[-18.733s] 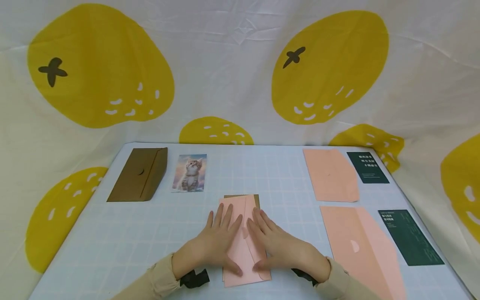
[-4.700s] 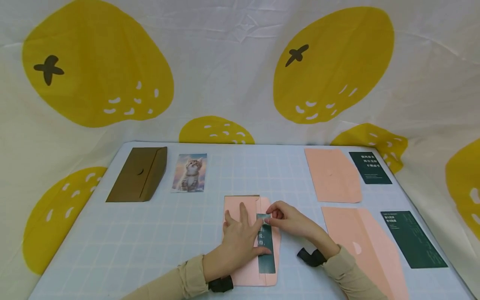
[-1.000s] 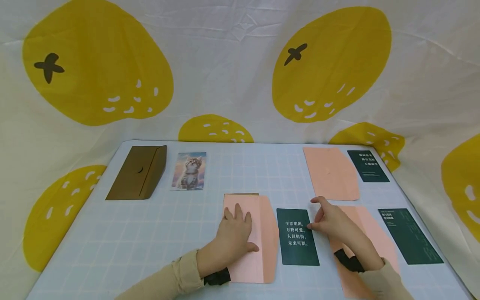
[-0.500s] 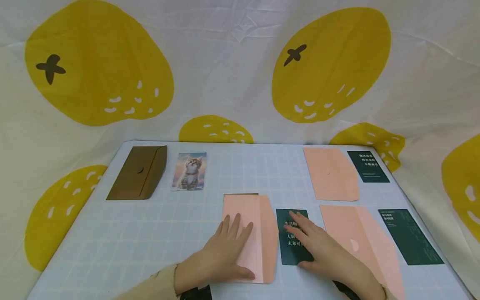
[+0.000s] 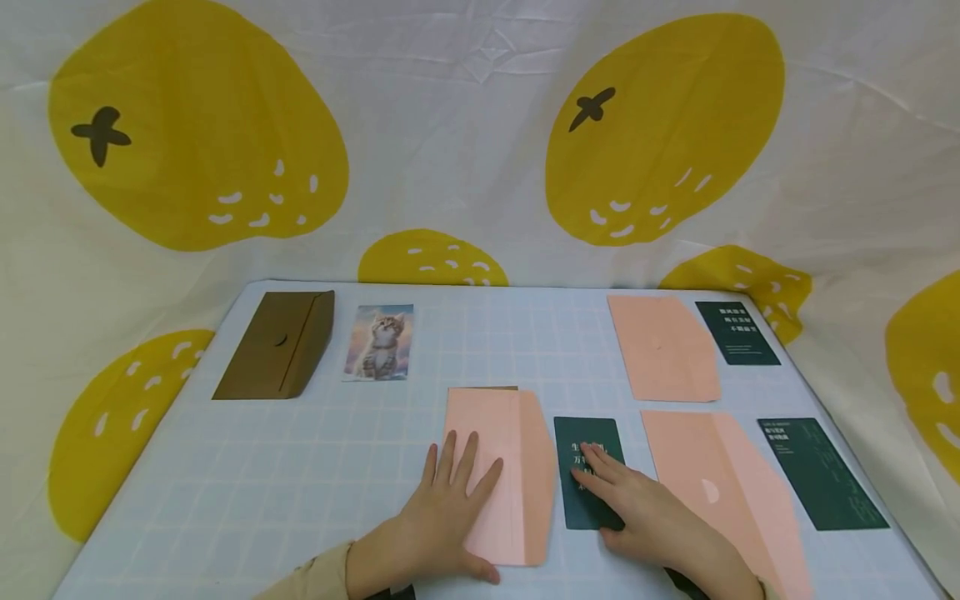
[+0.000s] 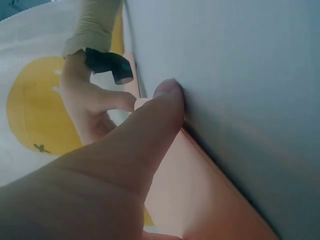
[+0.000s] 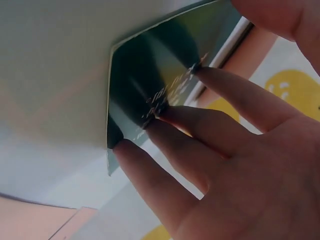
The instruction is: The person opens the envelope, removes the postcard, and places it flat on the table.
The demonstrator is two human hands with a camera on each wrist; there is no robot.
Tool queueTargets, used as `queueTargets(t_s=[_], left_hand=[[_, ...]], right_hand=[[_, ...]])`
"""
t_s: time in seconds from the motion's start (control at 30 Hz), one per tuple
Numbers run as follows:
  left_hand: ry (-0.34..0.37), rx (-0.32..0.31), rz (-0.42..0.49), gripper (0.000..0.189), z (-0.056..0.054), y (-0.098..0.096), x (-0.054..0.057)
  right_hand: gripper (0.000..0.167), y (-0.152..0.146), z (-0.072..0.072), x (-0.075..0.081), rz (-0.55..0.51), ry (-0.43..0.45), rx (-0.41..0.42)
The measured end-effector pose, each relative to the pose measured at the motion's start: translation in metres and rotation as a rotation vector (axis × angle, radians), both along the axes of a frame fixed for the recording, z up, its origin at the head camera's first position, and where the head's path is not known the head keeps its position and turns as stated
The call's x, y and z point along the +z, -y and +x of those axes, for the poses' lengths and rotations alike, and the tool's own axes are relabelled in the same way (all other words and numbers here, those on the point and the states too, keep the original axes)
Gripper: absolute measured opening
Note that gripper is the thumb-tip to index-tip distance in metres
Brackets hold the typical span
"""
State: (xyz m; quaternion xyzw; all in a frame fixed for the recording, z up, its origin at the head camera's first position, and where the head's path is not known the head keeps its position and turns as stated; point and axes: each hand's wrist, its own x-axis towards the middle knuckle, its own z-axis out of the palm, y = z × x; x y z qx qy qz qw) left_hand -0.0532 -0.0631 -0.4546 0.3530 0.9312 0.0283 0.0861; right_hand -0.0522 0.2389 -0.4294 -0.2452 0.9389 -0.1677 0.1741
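A pink envelope (image 5: pixel 487 421) lies upright before me, its flap (image 5: pixel 538 483) spread open to the right. My left hand (image 5: pixel 438 517) rests on its lower left part with fingers spread, the thumb near the bottom edge. A thin brown edge (image 5: pixel 495 387) shows from under the envelope's top. Just right of the flap lies a dark green card (image 5: pixel 572 496) with white printed characters. My right hand (image 5: pixel 645 508) touches the card with straight fingertips; the right wrist view shows several fingertips (image 7: pixel 120 144) on its printed face.
At the back left lie a brown envelope (image 5: pixel 266 350) and a kitten picture card (image 5: pixel 381 343). On the right are a pink envelope (image 5: pixel 660 350), a larger pink one (image 5: pixel 720 458) and two green cards, a smaller (image 5: pixel 738 333) and a larger (image 5: pixel 821 475).
The envelope's flap has been opened and the green card drawn out to its right. Lately my right hand moved from the card's edge onto its face; my left hand slid down the envelope.
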Motion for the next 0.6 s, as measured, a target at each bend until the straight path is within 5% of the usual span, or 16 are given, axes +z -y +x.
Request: queueTargets(t_s=[0.6], left_hand=[[0.051,0.019,0.114,0.106,-0.025,0.002,-0.003]], right_hand=[[0.073,0.000,-0.023,-0.002,-0.014,-0.007,-0.026]])
